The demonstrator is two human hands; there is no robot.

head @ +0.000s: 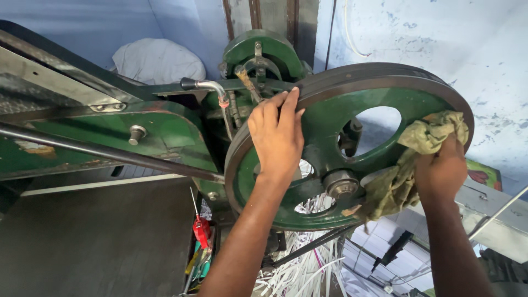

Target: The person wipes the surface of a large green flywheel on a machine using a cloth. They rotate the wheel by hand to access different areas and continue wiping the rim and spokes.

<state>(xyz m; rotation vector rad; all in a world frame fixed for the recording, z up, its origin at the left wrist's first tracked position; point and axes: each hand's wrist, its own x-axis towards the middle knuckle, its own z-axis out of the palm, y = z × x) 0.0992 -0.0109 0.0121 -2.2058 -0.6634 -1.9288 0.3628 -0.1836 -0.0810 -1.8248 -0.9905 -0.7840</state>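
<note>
A big green flywheel (pixel 330 110) with a dark worn rim and round cut-outs fills the middle of the view. My left hand (pixel 278 137) lies flat on its upper left part, fingertips hooked over the rim. My right hand (pixel 440 168) presses a crumpled olive-green rag (pixel 410 165) against the wheel's right side, near the rim. The rag hangs down toward the steel hub (pixel 341 184).
The green machine body (pixel 165 135) with a bolt and a dark diagonal bar (pixel 110 154) extends left. White paper strips (pixel 308 269) pile below the wheel. A red-handled tool (pixel 201 230) stands beside them. A white sack (pixel 157 58) rests behind, against a blue wall.
</note>
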